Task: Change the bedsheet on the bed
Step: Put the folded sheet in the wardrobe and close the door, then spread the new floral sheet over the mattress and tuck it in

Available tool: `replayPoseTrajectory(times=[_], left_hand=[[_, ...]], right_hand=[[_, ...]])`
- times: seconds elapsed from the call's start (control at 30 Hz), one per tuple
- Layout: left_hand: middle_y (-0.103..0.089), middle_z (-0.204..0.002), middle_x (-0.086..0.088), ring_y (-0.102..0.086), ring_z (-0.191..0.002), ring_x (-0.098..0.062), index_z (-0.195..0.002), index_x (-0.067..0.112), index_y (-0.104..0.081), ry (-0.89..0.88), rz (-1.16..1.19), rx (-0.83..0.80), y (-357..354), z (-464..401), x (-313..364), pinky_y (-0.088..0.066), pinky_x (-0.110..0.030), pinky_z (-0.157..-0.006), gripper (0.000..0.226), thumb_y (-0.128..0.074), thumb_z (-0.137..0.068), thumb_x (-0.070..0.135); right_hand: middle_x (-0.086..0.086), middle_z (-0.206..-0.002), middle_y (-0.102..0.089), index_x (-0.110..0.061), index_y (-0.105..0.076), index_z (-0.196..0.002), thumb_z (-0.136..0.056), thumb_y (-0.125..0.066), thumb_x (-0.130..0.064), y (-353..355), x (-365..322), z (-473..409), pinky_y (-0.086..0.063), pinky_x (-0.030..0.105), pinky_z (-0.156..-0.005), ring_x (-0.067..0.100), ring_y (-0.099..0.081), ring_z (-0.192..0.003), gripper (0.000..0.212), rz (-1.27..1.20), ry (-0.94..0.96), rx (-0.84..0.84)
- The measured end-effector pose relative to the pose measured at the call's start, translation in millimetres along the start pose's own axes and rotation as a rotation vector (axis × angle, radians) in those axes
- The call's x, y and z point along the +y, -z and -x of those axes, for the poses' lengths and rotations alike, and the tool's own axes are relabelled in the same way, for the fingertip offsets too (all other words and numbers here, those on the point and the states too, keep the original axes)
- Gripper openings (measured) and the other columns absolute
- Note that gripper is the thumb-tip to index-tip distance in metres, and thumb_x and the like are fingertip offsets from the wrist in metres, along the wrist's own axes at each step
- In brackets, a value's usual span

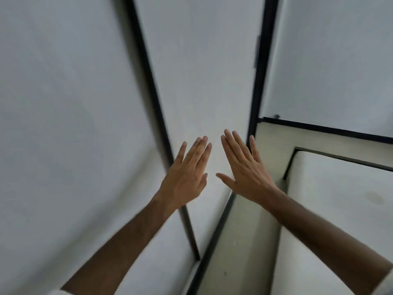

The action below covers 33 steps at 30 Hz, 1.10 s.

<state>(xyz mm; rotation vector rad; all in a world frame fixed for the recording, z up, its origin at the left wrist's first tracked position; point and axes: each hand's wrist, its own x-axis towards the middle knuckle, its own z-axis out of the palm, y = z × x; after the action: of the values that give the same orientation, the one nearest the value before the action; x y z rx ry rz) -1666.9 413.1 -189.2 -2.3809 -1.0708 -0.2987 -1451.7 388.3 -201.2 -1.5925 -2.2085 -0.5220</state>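
Observation:
My left hand [187, 175] and my right hand [244, 167] are both held out in front of me, backs up, fingers straight and spread, holding nothing. They hover side by side before a white wall panel [197, 81]. The bare white mattress [340, 209] lies at the lower right, uncovered, with a faint stain on its top. No bedsheet is in view.
White wall panels are divided by black vertical strips [148, 81]. A black baseboard [319, 126] runs along the right wall above a pale floor strip [240, 241] between the wall and the mattress. The picture is slightly blurred.

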Motion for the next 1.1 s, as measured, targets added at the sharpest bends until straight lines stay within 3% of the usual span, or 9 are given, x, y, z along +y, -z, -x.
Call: replayPoseTrajectory(times=[0.4, 0.77, 1.1], left_hand=[[-0.011, -0.169, -0.016, -0.009, -0.157, -0.028, -0.160, 0.004, -0.017, -0.269, 0.264, -0.092, -161.4, -270.7, 101.7, -0.012, -0.052, -0.126, 0.075, -0.047, -0.100, 0.037], [0.006, -0.169, -0.016, 0.005, -0.157, -0.027, -0.161, 0.005, 0.002, -0.451, 0.383, -0.147, -291.2, -537.0, 150.9, -0.003, -0.053, -0.127, 0.078, -0.038, -0.103, 0.039], [0.011, -0.169, -0.012, 0.010, -0.157, -0.023, -0.161, 0.008, 0.005, -0.658, 0.442, -0.135, -391.1, -759.7, 212.4, 0.001, -0.051, -0.127, 0.078, -0.032, -0.105, 0.048]], right_hand=[[0.011, -0.167, 0.005, -0.010, 0.001, -0.159, -0.092, -0.049, -0.063, -85.8, 259.8, 16.7, -0.007, 0.059, -0.122, 0.028, 0.005, -0.154, 0.099, 0.129, -0.385, -0.255], [0.010, -0.167, 0.004, -0.008, 0.001, -0.159, -0.095, -0.041, -0.065, -166.1, 468.2, -56.9, -0.007, 0.058, -0.122, 0.026, 0.006, -0.154, 0.095, 0.224, -0.671, -0.384], [0.009, -0.167, 0.008, -0.009, 0.005, -0.159, -0.095, -0.030, -0.068, -252.9, 664.5, -91.6, -0.002, 0.057, -0.123, 0.025, 0.009, -0.154, 0.094, 0.253, -0.850, -0.385]])
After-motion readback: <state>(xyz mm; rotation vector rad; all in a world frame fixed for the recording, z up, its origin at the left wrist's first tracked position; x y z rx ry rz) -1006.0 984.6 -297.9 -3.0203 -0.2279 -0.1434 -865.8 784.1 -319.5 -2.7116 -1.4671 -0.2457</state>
